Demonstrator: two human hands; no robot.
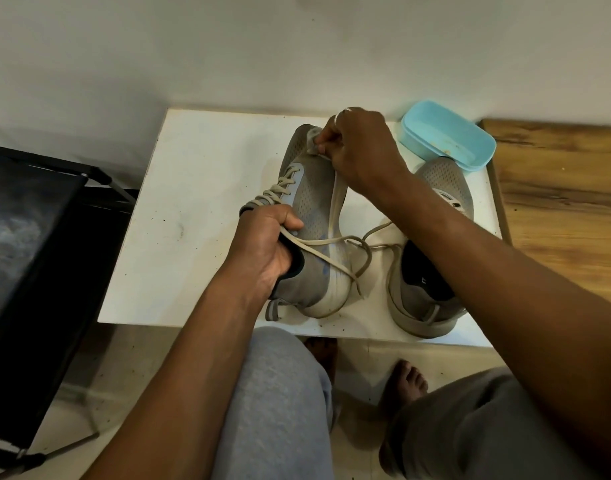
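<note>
One grey shoe [311, 202] in left hand [262, 251]; right hand [359, 147] pinches cloth [312, 142].

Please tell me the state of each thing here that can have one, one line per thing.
held shoe: tilted on its side, heel on the table, lace ends loose.
second shoe: upright, laces untied.
cloth: pinched against the held shoe's toe.
blue container: open, no lid.
left hand: grips the held shoe's collar.
right hand: pinches the cloth.
</note>
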